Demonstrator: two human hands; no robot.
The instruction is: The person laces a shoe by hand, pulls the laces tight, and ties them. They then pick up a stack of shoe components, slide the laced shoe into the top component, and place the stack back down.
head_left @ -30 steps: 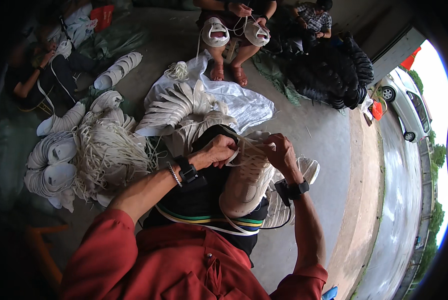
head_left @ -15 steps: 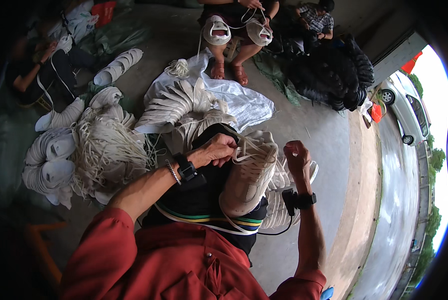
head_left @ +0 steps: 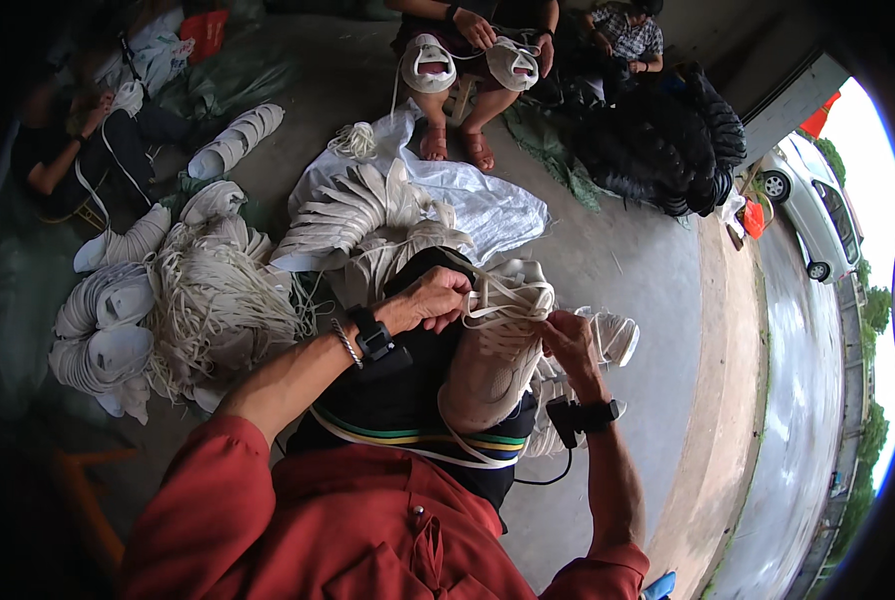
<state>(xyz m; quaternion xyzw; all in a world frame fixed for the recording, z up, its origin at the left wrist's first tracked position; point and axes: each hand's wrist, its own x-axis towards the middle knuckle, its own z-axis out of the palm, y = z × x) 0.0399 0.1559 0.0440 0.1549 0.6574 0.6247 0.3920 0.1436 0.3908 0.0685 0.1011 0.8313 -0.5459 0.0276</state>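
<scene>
A cream shoe upper (head_left: 483, 385) sits over my raised knee with its toe end toward me. Pale flat shoelace (head_left: 511, 303) is threaded across its front in loose loops. My left hand (head_left: 434, 300) is closed at the left edge, pinching a loop of the lace. At the right edge of the lacing, my right hand (head_left: 571, 342) has its thumb and fingertips pressed together on the lace, touching the upper. Loose lace strands (head_left: 468, 460) also lie over my lap beside the striped waistband.
Nested white uppers (head_left: 353, 215) and a heap of laces (head_left: 223, 300) lie to the left. More uppers (head_left: 608, 340) are beyond my right hand. Ahead, a person (head_left: 473, 30) sits with an upper on each knee. Black uppers (head_left: 658, 140) are piled at far right.
My right hand has come in from the right, down and left to the lacing, and now grips there. My left hand has stayed in place.
</scene>
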